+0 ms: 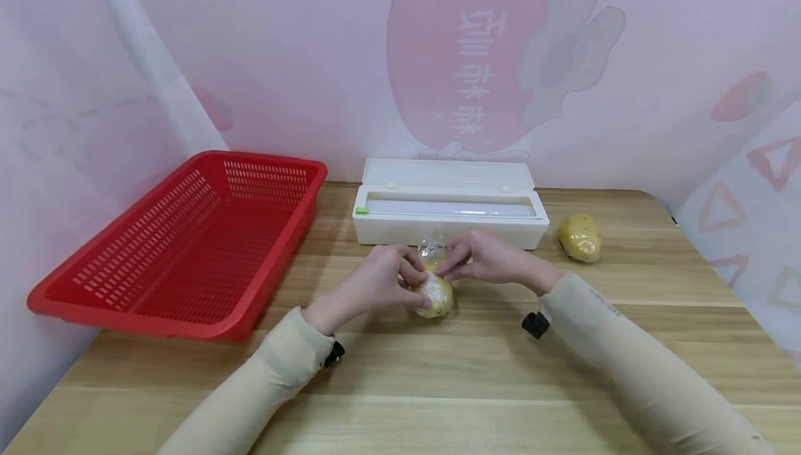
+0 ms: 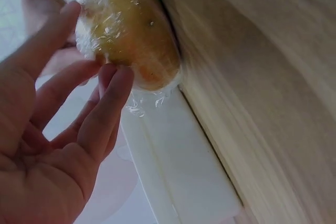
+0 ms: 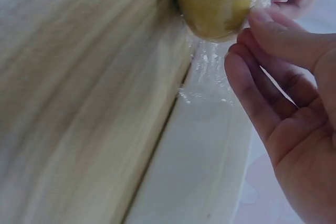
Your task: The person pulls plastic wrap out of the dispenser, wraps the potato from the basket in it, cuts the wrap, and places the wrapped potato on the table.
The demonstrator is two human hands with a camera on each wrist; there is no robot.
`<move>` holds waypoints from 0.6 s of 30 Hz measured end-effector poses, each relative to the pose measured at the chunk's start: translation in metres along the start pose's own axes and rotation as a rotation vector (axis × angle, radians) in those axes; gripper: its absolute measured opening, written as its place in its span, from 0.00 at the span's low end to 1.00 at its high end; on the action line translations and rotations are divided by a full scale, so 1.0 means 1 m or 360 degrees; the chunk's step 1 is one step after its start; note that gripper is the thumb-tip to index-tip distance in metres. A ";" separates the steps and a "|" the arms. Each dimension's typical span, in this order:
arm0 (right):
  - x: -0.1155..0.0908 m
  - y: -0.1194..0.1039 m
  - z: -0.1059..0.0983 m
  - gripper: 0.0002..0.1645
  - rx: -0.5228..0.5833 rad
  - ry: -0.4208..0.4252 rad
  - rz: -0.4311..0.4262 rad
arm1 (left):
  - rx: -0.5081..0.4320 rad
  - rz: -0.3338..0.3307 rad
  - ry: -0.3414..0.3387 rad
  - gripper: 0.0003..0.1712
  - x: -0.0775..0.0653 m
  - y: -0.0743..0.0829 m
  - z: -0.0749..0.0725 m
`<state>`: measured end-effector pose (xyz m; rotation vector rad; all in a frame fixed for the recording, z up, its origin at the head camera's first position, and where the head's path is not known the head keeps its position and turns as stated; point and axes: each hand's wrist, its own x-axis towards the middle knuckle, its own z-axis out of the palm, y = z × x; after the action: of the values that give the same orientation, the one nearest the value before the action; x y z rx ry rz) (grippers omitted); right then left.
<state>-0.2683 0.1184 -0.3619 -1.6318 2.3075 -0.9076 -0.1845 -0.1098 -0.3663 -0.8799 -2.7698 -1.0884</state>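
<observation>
A yellow potato [image 1: 439,299] wrapped in clear plastic wrap [image 1: 432,245] is on the table between the two hands. Loose film sticks out from its far end, towards the white box. My left hand [image 1: 375,281] holds the potato from the left, thumb on the near side and fingertips [image 2: 119,77] against the film at the far side. From the right, my right hand [image 1: 491,259] pinches the plastic wrap at the potato's far end between thumb and fingers. In the right wrist view, the crumpled film [image 3: 207,74] hangs beside those fingertips.
Behind the hands stands a white plastic wrap dispenser [image 1: 450,231], lid up, a roll inside and a green slider at its left end. Another potato [image 1: 580,237] with a glossy surface lies to its right. A red slotted basket [image 1: 275,270] takes up the table's left side.
</observation>
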 end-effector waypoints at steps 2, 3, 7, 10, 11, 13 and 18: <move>0.001 -0.002 0.000 0.13 -0.0035 0.0003 -0.0040 | 0.0010 0.0011 0.0011 0.22 0.001 -0.002 0.000; 0.001 -0.003 0.000 0.14 -0.0063 0.0008 -0.0070 | 0.0016 0.0016 0.0015 0.22 0.001 -0.002 0.000; 0.000 -0.005 0.002 0.17 -0.0188 0.0052 -0.0213 | 0.0039 0.0027 0.0001 0.21 0.001 -0.003 -0.001; -0.001 -0.005 0.003 0.17 -0.0198 0.0062 -0.0246 | 0.0101 0.0054 -0.0043 0.18 0.000 0.001 -0.004; -0.001 -0.005 0.002 0.16 -0.0169 0.0056 -0.0228 | 0.0142 0.0068 -0.0066 0.17 -0.001 0.003 -0.005; -0.001 -0.004 0.002 0.16 -0.0111 0.0034 -0.0159 | 0.0259 0.0097 -0.0104 0.15 -0.003 0.008 -0.007; -0.001 0.005 0.002 0.15 -0.0004 -0.0012 0.0044 | 0.0527 0.0137 -0.0124 0.09 -0.007 0.019 -0.009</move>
<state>-0.2711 0.1201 -0.3664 -1.5977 2.3214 -0.8916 -0.1709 -0.1078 -0.3492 -1.0005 -2.8242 -0.5698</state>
